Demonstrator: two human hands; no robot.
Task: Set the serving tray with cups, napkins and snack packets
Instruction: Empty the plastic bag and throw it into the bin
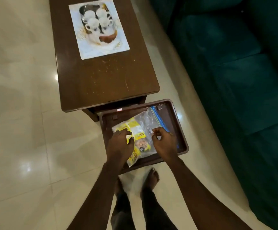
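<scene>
While both hands work at the zip bag (147, 120), the step looks like the snack-packet one: getting the packets out of the bag and onto the brown tray (143, 106), lower centre of the frame. The bag lies flat inside the tray, blue zip strip toward the tray's upper-right corner. The yellow snack packets (139, 138) sit in the bag's left half and are seemingly all inside it.

The left hand (120, 143) is on the bag's left part, fingers (129, 132) bent and gripping a yellow packet through the plastic. The right hand (165, 142) is on the clear right part, fingers (154, 131) curled and pinching a fold of film below the zip. Both hands hold the bag and neither reaches inside.

Next move, by judgement: open the zip end, hold the bag steady with one hand and draw the packets out with the other. The film is thin and slippery, so the packets could slide.

The desk (105, 80) fills the upper centre of the frame. At its far end four white cups (95, 22) stand on a second tray over a white mat (101, 50), well apart from the hands. Napkins can't be made out. What the brown tray rests on can't be told.
</scene>
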